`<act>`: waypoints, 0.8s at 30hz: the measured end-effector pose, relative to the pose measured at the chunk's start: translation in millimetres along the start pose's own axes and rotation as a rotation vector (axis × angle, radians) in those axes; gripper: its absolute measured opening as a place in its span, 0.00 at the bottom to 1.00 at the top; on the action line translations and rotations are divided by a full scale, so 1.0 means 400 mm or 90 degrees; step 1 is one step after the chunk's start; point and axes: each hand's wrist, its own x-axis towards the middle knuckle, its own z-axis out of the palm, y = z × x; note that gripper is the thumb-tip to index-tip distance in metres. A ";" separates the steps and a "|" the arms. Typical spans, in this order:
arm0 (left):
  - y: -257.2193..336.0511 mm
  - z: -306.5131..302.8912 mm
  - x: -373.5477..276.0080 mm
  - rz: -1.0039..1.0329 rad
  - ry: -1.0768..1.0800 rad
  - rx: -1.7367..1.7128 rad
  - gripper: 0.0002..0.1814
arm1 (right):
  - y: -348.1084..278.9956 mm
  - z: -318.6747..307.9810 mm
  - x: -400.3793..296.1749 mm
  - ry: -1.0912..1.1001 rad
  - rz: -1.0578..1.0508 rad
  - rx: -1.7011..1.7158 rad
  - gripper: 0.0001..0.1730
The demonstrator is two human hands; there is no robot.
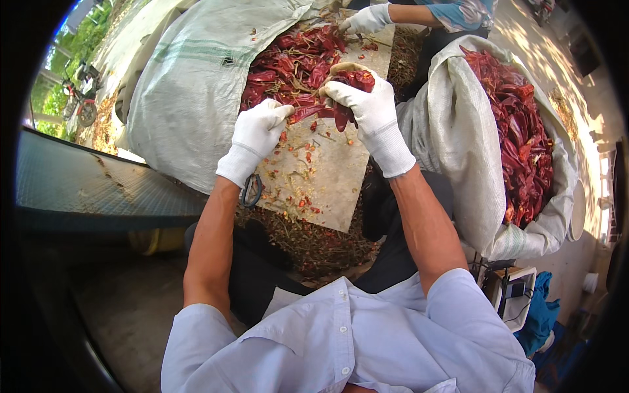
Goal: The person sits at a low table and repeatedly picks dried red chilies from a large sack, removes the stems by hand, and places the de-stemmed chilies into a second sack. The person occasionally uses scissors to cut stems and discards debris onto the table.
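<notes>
White knit gloves cover both of my hands. My right hand (361, 100) is closed around a bunch of dried red chili peppers (355, 80), some hanging below the palm. To its left, my left hand (263, 130) pinches the end of another dried red pepper (307, 113) that stretches toward the bunch. Both hands are above a pale board (314, 172) strewn with seeds, stems and pepper scraps. Just beyond them, a heap of dried red peppers (295, 64) spills from the mouth of a white woven sack (191, 88). Dark-handled scissors, partly hidden, seem to lie by my left wrist.
At the right stands an open white woven sack (471, 147) full of dried red peppers (523, 142). A co-worker's gloved hand (368, 19) reaches to the heap's far edge. Stems and debris (314, 245) lie below the board. A blue-grey panel (98, 179) is at the left.
</notes>
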 end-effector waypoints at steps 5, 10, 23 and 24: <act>0.091 -0.084 -0.007 0.104 0.045 -0.075 0.14 | 0.036 0.006 -0.005 -0.114 -0.039 -0.220 0.15; 0.107 -0.123 -0.033 0.067 0.115 -0.209 0.13 | 0.000 0.040 -0.041 -0.283 0.085 -0.243 0.16; 0.102 -0.135 -0.087 -0.340 0.086 -0.667 0.15 | 0.033 0.101 -0.058 -0.268 -0.003 -0.250 0.18; 0.108 -0.132 -0.088 -0.338 0.108 -0.651 0.14 | 0.038 0.103 -0.058 -0.265 -0.017 -0.259 0.16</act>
